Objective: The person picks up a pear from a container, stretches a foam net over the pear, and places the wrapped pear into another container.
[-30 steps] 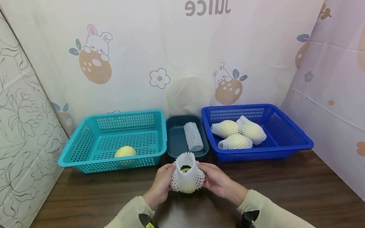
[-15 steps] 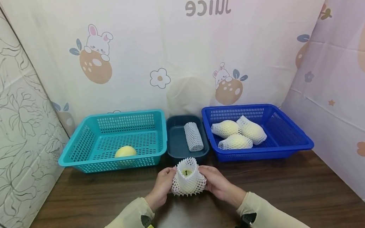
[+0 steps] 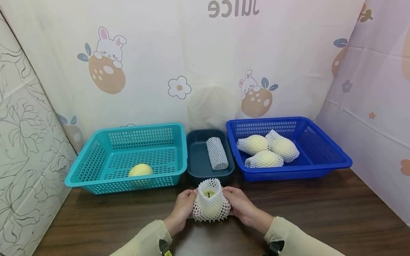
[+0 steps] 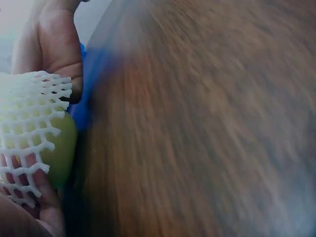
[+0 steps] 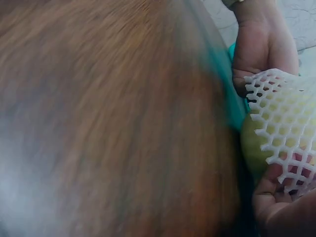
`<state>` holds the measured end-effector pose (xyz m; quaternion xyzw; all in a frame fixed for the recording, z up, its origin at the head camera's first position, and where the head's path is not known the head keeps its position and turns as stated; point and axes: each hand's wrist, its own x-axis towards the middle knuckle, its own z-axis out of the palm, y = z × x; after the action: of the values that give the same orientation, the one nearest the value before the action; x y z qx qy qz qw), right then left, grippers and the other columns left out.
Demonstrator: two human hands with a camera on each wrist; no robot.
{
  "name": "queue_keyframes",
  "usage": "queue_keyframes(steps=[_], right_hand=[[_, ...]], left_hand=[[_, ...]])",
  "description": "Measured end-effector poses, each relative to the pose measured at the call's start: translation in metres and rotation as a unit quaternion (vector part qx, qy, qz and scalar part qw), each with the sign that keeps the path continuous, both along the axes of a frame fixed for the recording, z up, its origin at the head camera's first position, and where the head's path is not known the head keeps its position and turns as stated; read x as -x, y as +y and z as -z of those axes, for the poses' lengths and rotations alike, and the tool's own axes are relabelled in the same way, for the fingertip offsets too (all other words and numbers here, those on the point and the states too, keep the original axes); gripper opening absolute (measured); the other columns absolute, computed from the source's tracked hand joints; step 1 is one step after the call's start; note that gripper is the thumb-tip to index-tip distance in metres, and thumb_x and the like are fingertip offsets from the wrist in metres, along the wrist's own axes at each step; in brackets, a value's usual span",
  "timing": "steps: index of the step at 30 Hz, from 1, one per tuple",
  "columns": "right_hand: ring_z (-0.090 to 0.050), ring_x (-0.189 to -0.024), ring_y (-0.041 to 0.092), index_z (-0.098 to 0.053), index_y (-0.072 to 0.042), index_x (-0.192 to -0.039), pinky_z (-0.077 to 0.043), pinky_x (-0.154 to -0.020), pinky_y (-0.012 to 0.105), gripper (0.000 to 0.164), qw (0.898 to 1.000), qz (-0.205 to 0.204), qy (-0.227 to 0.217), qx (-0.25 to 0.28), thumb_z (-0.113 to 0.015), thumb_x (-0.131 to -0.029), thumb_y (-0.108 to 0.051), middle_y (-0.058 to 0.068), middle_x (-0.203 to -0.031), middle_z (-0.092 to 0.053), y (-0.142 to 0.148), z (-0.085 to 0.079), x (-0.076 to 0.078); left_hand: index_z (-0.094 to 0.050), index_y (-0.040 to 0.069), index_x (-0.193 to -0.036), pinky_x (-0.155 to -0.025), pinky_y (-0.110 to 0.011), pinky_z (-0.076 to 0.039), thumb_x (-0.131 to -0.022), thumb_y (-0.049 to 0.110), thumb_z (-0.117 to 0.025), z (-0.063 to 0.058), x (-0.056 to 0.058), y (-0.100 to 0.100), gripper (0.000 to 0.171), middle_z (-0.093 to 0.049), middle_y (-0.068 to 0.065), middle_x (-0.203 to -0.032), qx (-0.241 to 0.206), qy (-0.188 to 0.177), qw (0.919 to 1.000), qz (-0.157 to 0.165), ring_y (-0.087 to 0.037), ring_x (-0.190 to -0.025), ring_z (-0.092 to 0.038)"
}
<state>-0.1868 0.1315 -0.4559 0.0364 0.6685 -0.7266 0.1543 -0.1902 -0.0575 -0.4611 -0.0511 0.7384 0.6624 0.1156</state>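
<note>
At the middle front of the table, a white foam fruit net [image 3: 210, 207] surrounds a pale yellow-green fruit [image 4: 66, 148]. Through the net's raised top collar, the fruit's short dark stem shows. My left hand [image 3: 180, 210] grips the net and fruit from the left, thumb on the mesh. On the opposite side my right hand [image 3: 244, 206] grips them the same way. Both wrist views show the net's lower edge spread over the fruit, whose bare bottom sticks out. Several fingertips are hidden behind the mesh.
A teal basket [image 3: 103, 183] at the left holds one pale yellow fruit [image 3: 140, 170]. Between the baskets, a dark blue tray [image 3: 196, 152] holds a rolled foam net [image 3: 217, 153]. The blue basket [image 3: 322, 166] at the right holds three netted fruits [image 3: 264, 159].
Both hands have brought the fruit and net slightly lower and nearer. The net's edge now reaches further down over the fruit, and the stem shows more clearly in the collar.
</note>
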Motion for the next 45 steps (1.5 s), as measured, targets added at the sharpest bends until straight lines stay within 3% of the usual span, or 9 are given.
queue_keyframes(steps=[4, 10, 13, 18, 23, 28, 37, 41, 45], right_hand=[[-0.057, -0.072, 0.014, -0.054, 0.004, -0.106, -0.049, -0.061, 0.032, 0.023, 0.999, 0.009, 0.015, -0.047, -0.045, -0.099, -0.017, 0.004, -0.084, -0.059, -0.003, 0.003, -0.001], [-0.056, -0.072, 0.016, -0.053, 0.004, -0.109, -0.049, -0.06, 0.032, 0.027, 0.994, 0.012, 0.025, -0.105, -0.042, -0.102, -0.02, 0.007, -0.088, -0.057, -0.006, 0.001, -0.002], [-0.055, -0.072, 0.016, -0.052, 0.002, -0.106, -0.048, -0.06, 0.031, 0.024, 0.995, 0.015, 0.025, -0.1, -0.041, -0.102, -0.019, 0.006, -0.087, -0.056, -0.008, 0.001, -0.001], [-0.055, -0.078, 0.016, -0.048, 0.002, -0.104, -0.047, -0.067, 0.031, 0.02, 0.998, 0.014, 0.012, -0.054, -0.037, -0.102, -0.014, 0.007, -0.091, -0.056, -0.01, -0.002, -0.004], [-0.055, -0.082, 0.016, -0.047, -0.001, -0.103, -0.046, -0.071, 0.032, 0.018, 1.0, 0.018, 0.009, -0.01, -0.036, -0.103, -0.015, 0.008, -0.094, -0.056, -0.01, -0.014, -0.007], [-0.053, -0.081, 0.017, -0.045, -0.003, -0.099, -0.044, -0.07, 0.032, 0.014, 1.0, 0.012, 0.028, 0.004, -0.038, -0.104, -0.015, 0.007, -0.094, -0.052, -0.011, -0.03, -0.005], [-0.049, -0.074, 0.019, -0.043, -0.005, -0.1, -0.042, -0.062, 0.031, 0.017, 0.997, 0.013, 0.031, -0.062, -0.034, -0.105, -0.018, 0.008, -0.09, -0.049, -0.014, -0.039, -0.003], [-0.047, -0.068, 0.017, -0.044, -0.003, -0.1, -0.039, -0.058, 0.03, 0.02, 0.994, 0.038, 0.051, -0.085, -0.034, -0.105, -0.02, 0.006, -0.083, -0.047, -0.017, -0.037, -0.004], [-0.041, -0.059, 0.015, -0.047, -0.001, -0.101, -0.035, -0.054, 0.028, 0.021, 0.993, 0.063, 0.059, -0.081, -0.038, -0.103, -0.02, 0.005, -0.078, -0.045, -0.019, -0.036, -0.002]], left_hand=[[-0.056, -0.005, -0.112, -0.062, -0.032, -0.049, -0.102, 0.024, -0.04, 0.005, 0.001, -0.001, 0.035, -0.06, -0.011, -0.097, 0.015, -0.001, 0.9998, 0.013, -0.018, -0.081, -0.056], [-0.055, -0.007, -0.114, -0.079, -0.043, -0.048, -0.102, 0.021, -0.037, 0.007, 0.005, 0.0, 0.035, -0.059, -0.015, -0.105, 0.058, 0.018, 0.998, 0.019, -0.025, -0.096, -0.055], [-0.053, -0.005, -0.109, -0.081, -0.043, -0.043, -0.103, 0.018, -0.033, 0.006, 0.005, 0.001, 0.031, -0.056, -0.014, -0.101, 0.075, 0.038, 0.9961, 0.026, -0.025, -0.094, -0.051], [-0.048, 0.001, -0.102, -0.073, -0.037, -0.039, -0.104, 0.016, -0.029, 0.0, 0.004, 0.001, 0.024, -0.048, -0.01, -0.093, 0.087, 0.058, 0.9937, 0.041, -0.024, -0.086, -0.046], [-0.048, 0.002, -0.105, -0.065, -0.033, -0.041, -0.105, 0.019, -0.028, -0.011, 0.002, -0.001, 0.025, -0.049, -0.009, -0.094, 0.065, 0.041, 0.9959, 0.047, -0.022, -0.085, -0.048], [-0.048, 0.002, -0.113, -0.073, -0.034, -0.042, -0.105, 0.023, -0.028, -0.023, 0.003, -0.001, 0.03, -0.052, -0.011, -0.103, 0.021, 0.021, 0.9994, 0.019, -0.024, -0.093, -0.048], [-0.047, 0.002, -0.114, -0.075, -0.034, -0.041, -0.105, 0.026, -0.031, -0.029, 0.001, 0.005, 0.031, -0.053, -0.012, -0.105, -0.047, -0.004, 0.9984, -0.03, -0.025, -0.093, -0.047], [-0.046, -0.002, -0.117, -0.078, -0.035, -0.042, -0.106, 0.023, -0.031, -0.029, -0.001, 0.009, 0.031, -0.053, -0.013, -0.106, -0.086, -0.01, 0.9955, -0.037, -0.024, -0.093, -0.048], [-0.043, -0.004, -0.125, -0.088, -0.039, -0.043, -0.105, 0.026, -0.033, -0.029, -0.001, 0.012, 0.037, -0.052, -0.015, -0.115, -0.128, -0.029, 0.9911, -0.024, -0.026, -0.102, -0.048]])
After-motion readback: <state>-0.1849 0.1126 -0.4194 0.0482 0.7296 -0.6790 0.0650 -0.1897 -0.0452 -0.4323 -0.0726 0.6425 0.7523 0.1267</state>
